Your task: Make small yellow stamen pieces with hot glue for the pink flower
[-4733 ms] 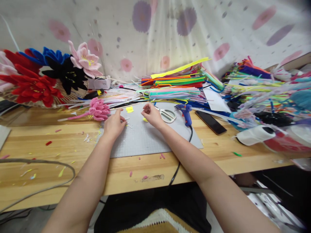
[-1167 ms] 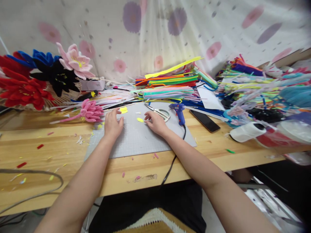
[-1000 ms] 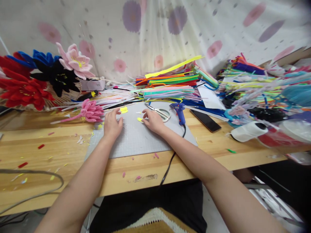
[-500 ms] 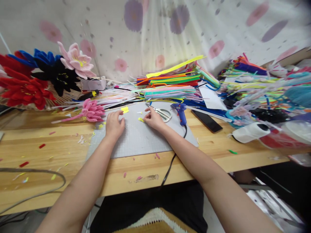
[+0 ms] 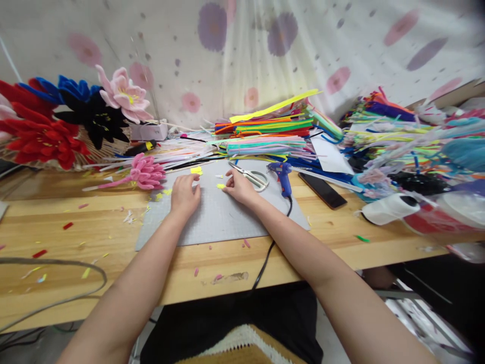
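Over the left part of a grey cutting mat point(image 5: 212, 222), my left hand point(image 5: 185, 196) has its thumb and fingers apart and nothing visible between them. A bright yellow piece point(image 5: 196, 171) lies just beyond its fingertips. My right hand point(image 5: 240, 187) rests near the mat's middle, its fingertips closed at the edge of a small yellow scrap point(image 5: 220, 186); the exact grip is partly hidden. A tiny white piece point(image 5: 219, 176) lies close by. Scissors point(image 5: 257, 179) sit beyond my right hand, partly behind it. A blue glue gun point(image 5: 282, 178) stands farther right on the mat.
A pink fuzzy flower point(image 5: 144, 172) lies left of the mat, near larger finished flowers point(image 5: 45, 139). Pipe cleaner bundles point(image 5: 269, 144) line the back. To the right are a phone point(image 5: 322, 190) and a white roll point(image 5: 392, 208). A cable point(image 5: 267, 258) crosses the front edge.
My left hand has shifted slightly to the right over the mat. The right hand and the yellow scrap stay nearly where they were; the whole view has moved a little.
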`<state>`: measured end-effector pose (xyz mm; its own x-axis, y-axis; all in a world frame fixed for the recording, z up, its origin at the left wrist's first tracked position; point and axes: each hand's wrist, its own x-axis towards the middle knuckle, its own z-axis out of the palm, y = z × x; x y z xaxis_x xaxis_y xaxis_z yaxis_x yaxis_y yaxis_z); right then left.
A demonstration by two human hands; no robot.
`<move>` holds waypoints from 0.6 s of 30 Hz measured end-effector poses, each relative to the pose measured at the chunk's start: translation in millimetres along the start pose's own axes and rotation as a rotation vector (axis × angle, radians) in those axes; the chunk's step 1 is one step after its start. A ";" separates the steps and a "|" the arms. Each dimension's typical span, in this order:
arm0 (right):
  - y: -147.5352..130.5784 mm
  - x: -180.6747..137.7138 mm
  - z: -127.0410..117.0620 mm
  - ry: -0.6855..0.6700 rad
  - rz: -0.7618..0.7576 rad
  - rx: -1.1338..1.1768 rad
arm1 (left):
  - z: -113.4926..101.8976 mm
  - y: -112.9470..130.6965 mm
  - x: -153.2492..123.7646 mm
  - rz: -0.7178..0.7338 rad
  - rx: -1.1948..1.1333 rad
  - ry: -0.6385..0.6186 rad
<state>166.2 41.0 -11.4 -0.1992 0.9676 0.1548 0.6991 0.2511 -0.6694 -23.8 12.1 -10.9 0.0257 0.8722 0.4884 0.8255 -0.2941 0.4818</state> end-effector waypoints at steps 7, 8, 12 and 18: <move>1.6 5.0 2.4 0.032 0.064 0.137 | 0.6 -0.4 -0.7 0.014 0.011 -0.010; 3.6 6.6 2.7 0.028 0.069 0.166 | 0.8 -0.2 -0.7 0.014 0.012 -0.012; 10.5 11.8 3.5 0.028 0.060 0.246 | 1.5 2.0 0.3 0.013 0.012 -0.023; 4.9 13.3 2.8 0.007 0.079 0.405 | 2.3 10.5 -1.3 -0.008 -0.102 -0.033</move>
<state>165.1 55.1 -14.7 -0.1498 0.9841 0.0959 0.3848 0.1473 -0.9112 -13.9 8.8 -8.2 0.0388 0.8867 0.4608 0.7639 -0.3236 0.5584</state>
